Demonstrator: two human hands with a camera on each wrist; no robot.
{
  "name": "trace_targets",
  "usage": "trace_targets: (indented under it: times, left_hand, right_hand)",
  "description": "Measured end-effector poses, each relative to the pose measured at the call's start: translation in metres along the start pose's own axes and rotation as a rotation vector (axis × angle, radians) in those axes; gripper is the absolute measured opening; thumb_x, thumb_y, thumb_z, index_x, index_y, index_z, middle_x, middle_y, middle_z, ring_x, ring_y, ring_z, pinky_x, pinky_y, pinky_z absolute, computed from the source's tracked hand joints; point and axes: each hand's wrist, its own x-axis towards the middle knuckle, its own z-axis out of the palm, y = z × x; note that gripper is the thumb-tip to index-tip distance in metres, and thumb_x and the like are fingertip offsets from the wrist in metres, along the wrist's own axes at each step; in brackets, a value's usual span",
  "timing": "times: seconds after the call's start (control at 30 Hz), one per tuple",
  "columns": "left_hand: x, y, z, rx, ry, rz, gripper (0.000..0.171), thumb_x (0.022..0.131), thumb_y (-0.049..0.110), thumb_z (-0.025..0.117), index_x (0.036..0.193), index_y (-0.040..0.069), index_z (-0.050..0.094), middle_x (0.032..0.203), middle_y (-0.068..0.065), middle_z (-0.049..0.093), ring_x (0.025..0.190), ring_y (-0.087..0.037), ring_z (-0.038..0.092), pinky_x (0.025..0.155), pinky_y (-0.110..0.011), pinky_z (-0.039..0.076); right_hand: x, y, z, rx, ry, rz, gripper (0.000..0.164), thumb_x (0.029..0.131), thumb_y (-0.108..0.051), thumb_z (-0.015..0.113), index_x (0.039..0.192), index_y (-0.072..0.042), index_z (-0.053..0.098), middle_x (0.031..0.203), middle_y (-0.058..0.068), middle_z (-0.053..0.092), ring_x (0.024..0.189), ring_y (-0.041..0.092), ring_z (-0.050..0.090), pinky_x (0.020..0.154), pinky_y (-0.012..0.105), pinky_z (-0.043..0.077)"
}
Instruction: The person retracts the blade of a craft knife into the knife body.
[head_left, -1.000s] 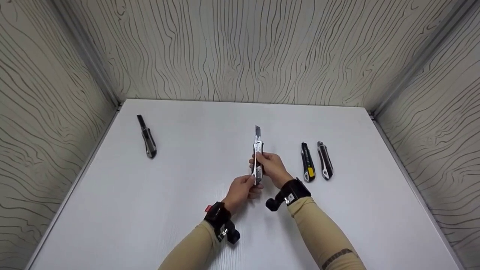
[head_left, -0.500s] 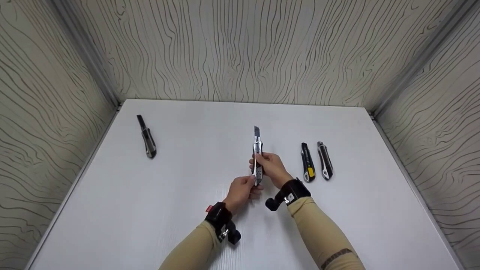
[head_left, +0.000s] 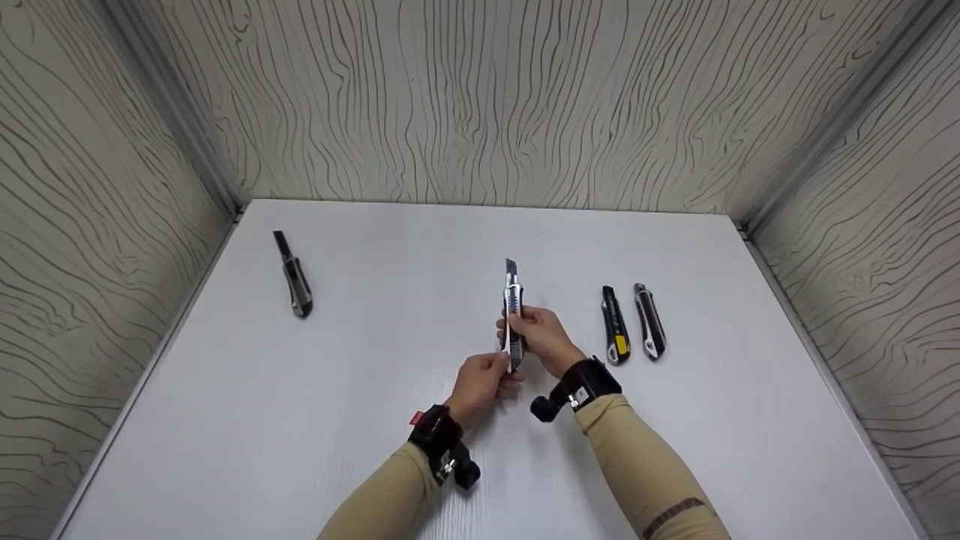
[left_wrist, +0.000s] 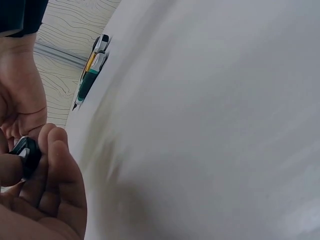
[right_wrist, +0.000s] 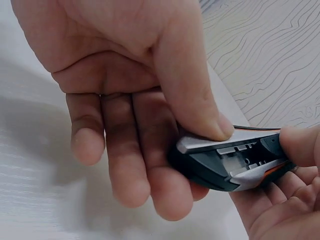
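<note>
A silver-and-black utility knife (head_left: 513, 301) is held above the table, its blade (head_left: 511, 266) extended and pointing away. My left hand (head_left: 480, 380) pinches the knife's rear end between thumb and fingers. Just ahead of it, my right hand (head_left: 546, 335) grips the body, fingers beneath. In the right wrist view, the right thumb (right_wrist: 301, 145) presses near the black slider area, and the knife (right_wrist: 235, 180) shows an opening along its top with orange trim. Only the dark rear end (left_wrist: 30, 156) shows in the left wrist view; fingers hide the rest.
Two more utility knives lie on the right: one black and yellow (head_left: 615, 325), one silver and dark (head_left: 650, 321). Another knife (head_left: 295, 274) with a dark extended front lies at the far left. Patterned walls (head_left: 480, 105) surround the white table (head_left: 375, 315).
The right thumb has slid back along the knife, and slightly less blade sticks out. The knife's tip has shifted a little left. Both hands keep their places; the other knives are unmoved.
</note>
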Motion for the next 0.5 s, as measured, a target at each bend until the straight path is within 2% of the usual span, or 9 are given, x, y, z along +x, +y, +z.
trace_targets:
  times: [0.3, 0.5]
  left_hand:
    - [-0.0011, 0.0022, -0.0003, 0.0, -0.001, 0.002, 0.039, 0.104, 0.023, 0.043, 0.113, -0.009, 0.063, 0.095, -0.021, 0.073, 0.081, -0.025, 0.073, 0.077, -0.041, 0.06]
    - [-0.0019, 0.0018, -0.0014, 0.007, -0.007, 0.009, 0.037, 0.104, 0.021, 0.043, 0.111, -0.009, 0.064, 0.088, -0.012, 0.074, 0.078, -0.02, 0.072, 0.073, -0.036, 0.061]
  right_hand:
    - [-0.0008, 0.0004, -0.0015, 0.019, -0.029, -0.013, 0.032, 0.1, -0.01, 0.051, 0.126, 0.009, 0.053, 0.103, 0.011, 0.069, 0.088, 0.012, 0.067, 0.08, 0.026, 0.055]
    - [-0.0012, 0.0005, -0.0015, 0.026, -0.038, -0.018, 0.033, 0.1, -0.009, 0.051, 0.127, 0.01, 0.052, 0.104, 0.012, 0.07, 0.088, 0.012, 0.067, 0.081, 0.026, 0.055]
